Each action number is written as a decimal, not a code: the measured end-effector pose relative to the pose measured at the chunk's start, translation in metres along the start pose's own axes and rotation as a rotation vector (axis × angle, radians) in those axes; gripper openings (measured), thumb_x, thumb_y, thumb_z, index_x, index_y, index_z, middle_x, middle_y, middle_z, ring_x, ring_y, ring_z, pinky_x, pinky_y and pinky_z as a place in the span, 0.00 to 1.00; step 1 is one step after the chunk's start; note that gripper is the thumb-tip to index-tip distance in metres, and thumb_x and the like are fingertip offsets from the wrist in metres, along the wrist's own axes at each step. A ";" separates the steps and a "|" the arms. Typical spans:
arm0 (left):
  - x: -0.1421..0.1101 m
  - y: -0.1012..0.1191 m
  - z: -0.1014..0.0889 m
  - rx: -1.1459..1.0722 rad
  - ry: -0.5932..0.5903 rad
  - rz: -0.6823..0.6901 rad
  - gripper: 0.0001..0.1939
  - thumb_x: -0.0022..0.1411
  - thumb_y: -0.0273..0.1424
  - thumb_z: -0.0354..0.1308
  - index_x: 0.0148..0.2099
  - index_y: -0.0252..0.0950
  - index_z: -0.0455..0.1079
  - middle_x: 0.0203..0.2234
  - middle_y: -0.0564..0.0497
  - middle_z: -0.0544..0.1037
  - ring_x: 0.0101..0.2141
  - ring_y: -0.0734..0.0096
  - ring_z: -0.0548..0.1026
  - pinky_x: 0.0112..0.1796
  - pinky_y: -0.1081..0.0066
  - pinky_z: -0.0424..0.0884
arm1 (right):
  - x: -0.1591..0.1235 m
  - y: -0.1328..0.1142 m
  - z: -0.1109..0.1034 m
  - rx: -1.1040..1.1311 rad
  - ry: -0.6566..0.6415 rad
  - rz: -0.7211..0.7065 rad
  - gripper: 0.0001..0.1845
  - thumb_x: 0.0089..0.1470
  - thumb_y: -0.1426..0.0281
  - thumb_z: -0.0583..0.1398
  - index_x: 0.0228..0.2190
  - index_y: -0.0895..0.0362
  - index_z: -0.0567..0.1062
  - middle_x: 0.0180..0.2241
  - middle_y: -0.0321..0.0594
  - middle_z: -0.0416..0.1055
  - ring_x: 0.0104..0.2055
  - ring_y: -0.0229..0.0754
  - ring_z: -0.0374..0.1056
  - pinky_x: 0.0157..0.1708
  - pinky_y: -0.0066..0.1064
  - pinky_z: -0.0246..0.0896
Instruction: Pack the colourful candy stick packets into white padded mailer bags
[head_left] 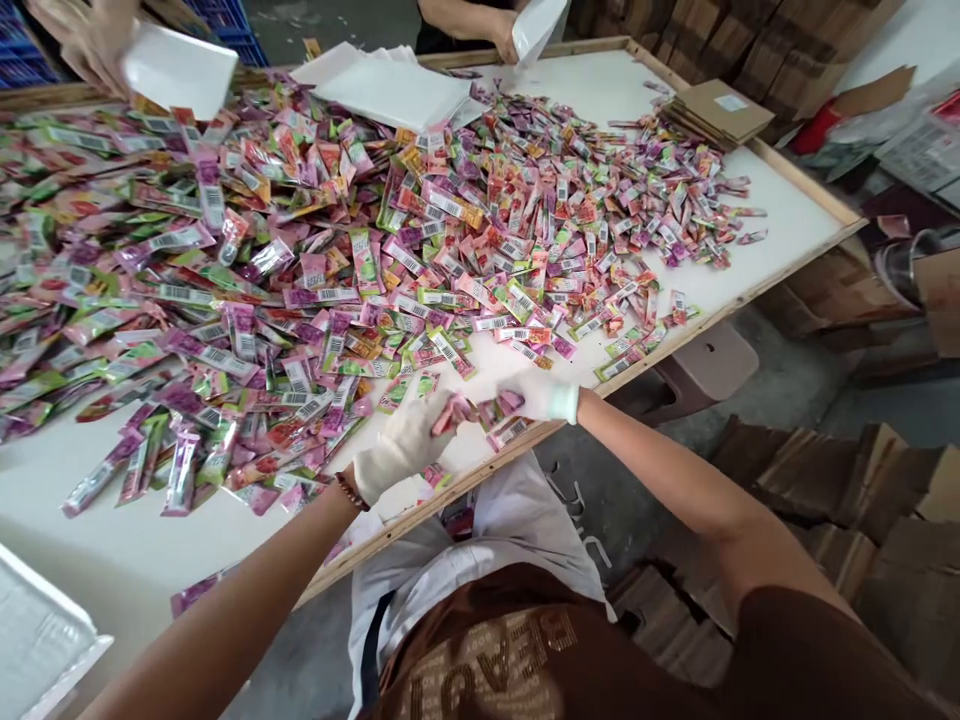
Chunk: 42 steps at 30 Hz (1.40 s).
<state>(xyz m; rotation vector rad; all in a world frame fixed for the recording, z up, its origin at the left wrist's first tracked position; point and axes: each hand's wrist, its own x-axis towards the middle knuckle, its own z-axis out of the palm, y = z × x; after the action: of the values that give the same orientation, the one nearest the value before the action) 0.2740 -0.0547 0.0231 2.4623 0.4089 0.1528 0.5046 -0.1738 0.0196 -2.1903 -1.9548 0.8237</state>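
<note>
My left hand (405, 440), in a white glove, is closed on a pink candy packet (451, 412) near the table's front edge. To its right my right hand (538, 394), gloved as well, has its fingers bent around a purple and green packet (498, 406); how many it grips is hard to make out. Just below that hand another packet (511, 432) lies by the wooden rim. Beyond both hands spreads a large heap of candy packets (420, 260) in purple, pink, green and orange, many with barcodes.
A wooden rim (739, 278) edges the white table (795, 200). White bags (390, 88) lie on the heap, and flat cardboard (720, 112) rests at the far right. Across the table, another person's hands (504, 35) hold a white bag. A stool (709, 365) stands beside the table.
</note>
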 end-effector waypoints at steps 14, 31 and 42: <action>0.206 0.011 0.017 0.444 -0.085 -0.301 0.10 0.62 0.30 0.52 0.39 0.35 0.74 0.39 0.39 0.79 0.41 0.53 0.78 0.41 0.61 0.68 | -0.004 0.009 0.007 -0.336 -0.213 -0.266 0.10 0.50 0.73 0.62 0.37 0.59 0.79 0.43 0.52 0.77 0.48 0.53 0.71 0.46 0.41 0.61; 0.103 0.043 0.036 0.136 -0.275 -0.035 0.06 0.59 0.28 0.54 0.34 0.35 0.73 0.31 0.47 0.77 0.34 0.65 0.74 0.40 0.66 0.68 | 0.052 0.070 -0.055 -0.046 0.276 0.064 0.20 0.63 0.59 0.61 0.50 0.60 0.74 0.50 0.47 0.72 0.49 0.47 0.71 0.50 0.45 0.68; 0.173 0.054 0.080 0.474 -0.269 0.102 0.16 0.65 0.21 0.52 0.53 0.28 0.74 0.45 0.36 0.79 0.45 0.55 0.78 0.46 0.59 0.69 | 0.056 0.074 -0.061 -0.179 0.169 0.087 0.19 0.48 0.71 0.64 0.44 0.58 0.78 0.47 0.50 0.77 0.49 0.53 0.71 0.48 0.38 0.59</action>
<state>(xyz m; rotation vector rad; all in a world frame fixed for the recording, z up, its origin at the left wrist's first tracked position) 0.4678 -0.0849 -0.0060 2.9175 0.2183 -0.2629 0.6000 -0.1167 0.0220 -2.3704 -1.9313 0.4701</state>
